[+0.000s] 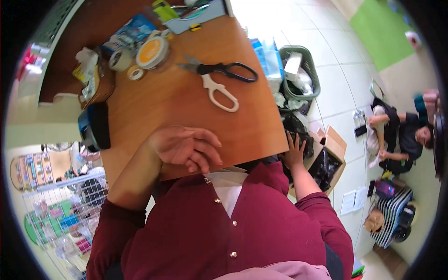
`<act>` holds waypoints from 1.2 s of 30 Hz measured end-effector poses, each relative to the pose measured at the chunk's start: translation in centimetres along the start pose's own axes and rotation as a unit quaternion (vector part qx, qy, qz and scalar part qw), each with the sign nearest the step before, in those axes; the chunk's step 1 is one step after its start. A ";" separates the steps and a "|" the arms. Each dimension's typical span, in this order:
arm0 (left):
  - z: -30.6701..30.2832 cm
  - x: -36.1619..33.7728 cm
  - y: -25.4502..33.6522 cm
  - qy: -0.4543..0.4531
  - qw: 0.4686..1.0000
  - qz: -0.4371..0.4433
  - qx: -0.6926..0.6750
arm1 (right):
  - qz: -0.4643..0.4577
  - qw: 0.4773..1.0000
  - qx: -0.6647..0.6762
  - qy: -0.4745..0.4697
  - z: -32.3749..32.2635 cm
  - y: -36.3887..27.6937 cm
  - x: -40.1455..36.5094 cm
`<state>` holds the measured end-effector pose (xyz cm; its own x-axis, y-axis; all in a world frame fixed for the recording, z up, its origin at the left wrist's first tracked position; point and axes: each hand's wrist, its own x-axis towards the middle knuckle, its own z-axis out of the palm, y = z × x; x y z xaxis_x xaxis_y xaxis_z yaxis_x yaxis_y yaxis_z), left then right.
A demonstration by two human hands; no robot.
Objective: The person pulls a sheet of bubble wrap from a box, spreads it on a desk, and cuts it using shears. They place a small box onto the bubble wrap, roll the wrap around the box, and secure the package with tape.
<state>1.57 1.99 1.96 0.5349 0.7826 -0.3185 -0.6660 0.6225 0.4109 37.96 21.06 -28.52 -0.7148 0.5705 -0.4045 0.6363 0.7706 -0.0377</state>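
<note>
My left hand [189, 147] is over the near part of the wooden table [154, 102], palm turned up, with its fingers loosely bent, apart and empty. Beyond the table's right corner, my right hand [294, 150] rests with spread fingers against a black plastic bag [298, 128]. Scissors with one black and one white handle [219, 84] lie with their blades apart on the table, ahead of my left hand. Neither hand touches them.
A round tub [151, 52], tape rolls [135, 73] and a tray of tools [198, 18] are on the table's far side. A black and blue object [94, 127] sits at its left edge. Rightward are a bin [312, 70], a cardboard box [333, 144] and a seated person [406, 135].
</note>
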 end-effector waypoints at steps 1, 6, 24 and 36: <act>0.0 0.1 0.0 0.004 1.000 -0.012 0.009 | 0.012 1.000 -0.018 -0.022 1.9 0.1 0.6; -0.2 -0.2 -0.1 -0.002 1.000 -0.021 0.006 | 0.035 0.995 0.025 -0.093 8.3 0.8 4.9; -1.1 -0.6 0.0 -0.025 0.999 -0.029 -0.030 | 0.249 0.947 0.160 -0.127 -0.2 1.1 1.6; -1.6 -0.8 -0.1 -0.044 0.997 -0.019 -0.054 | 0.130 0.991 -0.034 -0.006 -0.8 3.3 -1.6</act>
<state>0.39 1.37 0.82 0.6013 0.7580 -0.2529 -0.6943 0.6523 0.3041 40.97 22.89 -27.28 -0.5254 0.7489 -0.4040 0.7769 0.6158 0.1313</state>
